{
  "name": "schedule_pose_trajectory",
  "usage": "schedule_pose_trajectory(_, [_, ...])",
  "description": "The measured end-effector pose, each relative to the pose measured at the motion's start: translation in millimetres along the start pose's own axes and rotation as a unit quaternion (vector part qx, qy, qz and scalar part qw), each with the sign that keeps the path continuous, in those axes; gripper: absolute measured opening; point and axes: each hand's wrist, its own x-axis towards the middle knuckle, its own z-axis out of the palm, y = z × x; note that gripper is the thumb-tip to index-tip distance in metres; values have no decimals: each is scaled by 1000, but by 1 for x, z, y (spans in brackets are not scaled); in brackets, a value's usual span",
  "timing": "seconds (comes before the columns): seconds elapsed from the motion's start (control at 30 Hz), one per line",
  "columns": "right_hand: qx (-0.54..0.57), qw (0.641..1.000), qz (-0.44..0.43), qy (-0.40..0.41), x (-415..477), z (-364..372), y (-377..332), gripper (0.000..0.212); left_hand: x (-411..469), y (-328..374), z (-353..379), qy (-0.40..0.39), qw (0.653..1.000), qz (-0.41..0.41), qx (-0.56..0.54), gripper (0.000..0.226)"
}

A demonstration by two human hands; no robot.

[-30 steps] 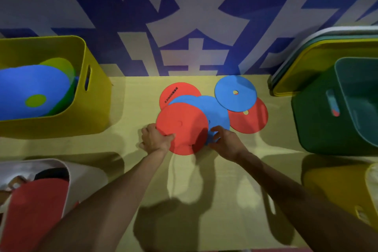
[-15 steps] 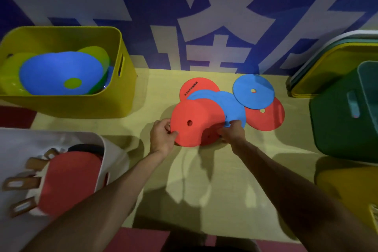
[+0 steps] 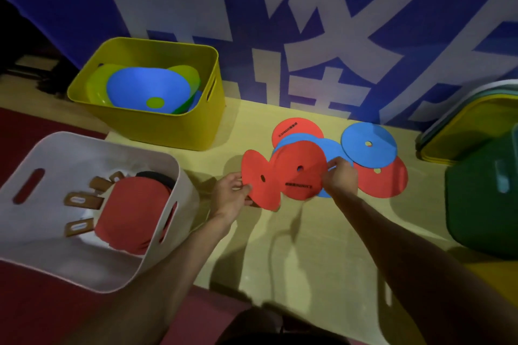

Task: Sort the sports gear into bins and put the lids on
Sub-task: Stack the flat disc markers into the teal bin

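Flat discs: 4 red discs (image 3: 384,180), 2 blue discs (image 3: 368,144) showing. Bins, 3 total: 1 yellow bin (image 3: 157,129), 1 white bin (image 3: 42,249), 1 green bin (image 3: 482,204). Lids (image 3: 454,131) stacked at rt: approx 3. Paddle handles (image 3: 81,200): 4. Cones (image 3: 145,87): nested, no. unclear.

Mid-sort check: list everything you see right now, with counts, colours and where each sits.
Red discs: four, red, table centre; two held, two lying flat.
Blue discs: at least two, blue, overlapping the red ones.
Yellow bin: one, yellow, back left, holds blue and green cones.
White bin: one, white, front left, holds red paddles.
Green bin: one, green, right edge.
Lids: stack, yellow on top, back right.
Left hand: pinches leftmost red disc.
Right hand: pinches middle red disc.
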Motion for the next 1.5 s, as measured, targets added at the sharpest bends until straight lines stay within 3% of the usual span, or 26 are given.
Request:
schedule_pose_trajectory(0.33, [-43, 984, -174, 10, -3, -114, 20, 28, -53, 36, 56, 47, 994, 34, -98, 30])
schedule_pose_trajectory(0.6, [63, 967, -243, 35, 4, -216, 46, 20, -98, 72, 134, 36, 981, 90, -171, 23])
schedule_pose_trajectory(0.7, [151, 959, -240, 17, 8, -251, 59, 18, -114, 85, 163, 21, 977, 100, -187, 25])
schedule_pose_trajectory(0.77, [180, 957, -224, 26, 12, -278, 70, 28, -121, 93, 186, 18, 977, 93, -190, 29])
schedule_pose_trajectory(0.9, [258, 951, -162, 45, 17, -330, 102, 19, -132, 103, 231, 4, 979, 90, -184, 34])
schedule_pose_trajectory(1.0, [300, 941, -146, 63, 25, -364, 139, 26, -147, 111, 266, 4, 978, 103, -183, 31])
schedule_pose_trajectory(1.2, [248, 959, -73, 115, 42, -400, 197, 30, -157, 121, 302, 0, 981, 100, -166, 31])
schedule_pose_trajectory(1.5, [110, 994, -8, -15, 86, -366, 237, 29, -164, 135, 318, -29, 985, 105, -136, 23])
